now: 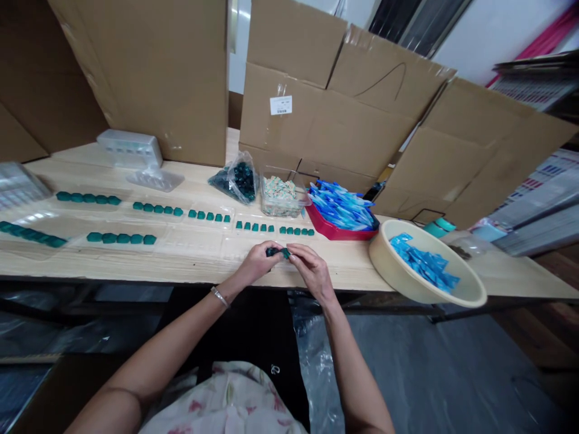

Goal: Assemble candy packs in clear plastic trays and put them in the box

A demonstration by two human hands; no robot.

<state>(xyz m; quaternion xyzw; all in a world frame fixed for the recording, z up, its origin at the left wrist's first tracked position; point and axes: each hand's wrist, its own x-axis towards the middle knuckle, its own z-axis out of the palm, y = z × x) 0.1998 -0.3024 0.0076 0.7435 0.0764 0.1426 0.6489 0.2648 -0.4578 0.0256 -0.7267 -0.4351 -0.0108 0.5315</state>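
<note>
My left hand and my right hand meet just above the table's front edge, pinching a small dark teal piece between their fingertips. Its exact shape is partly hidden by my fingers. Left of my hands, rows of similar teal pieces sit along clear plastic blister trays on the light wooden table. A bracelet circles my left wrist.
At the back stand a plastic bag of dark teal pieces, a clear tub of small patterned items, and a red tray of blue packets. A cream bowl of blue packets sits right. Cardboard sheets rise behind.
</note>
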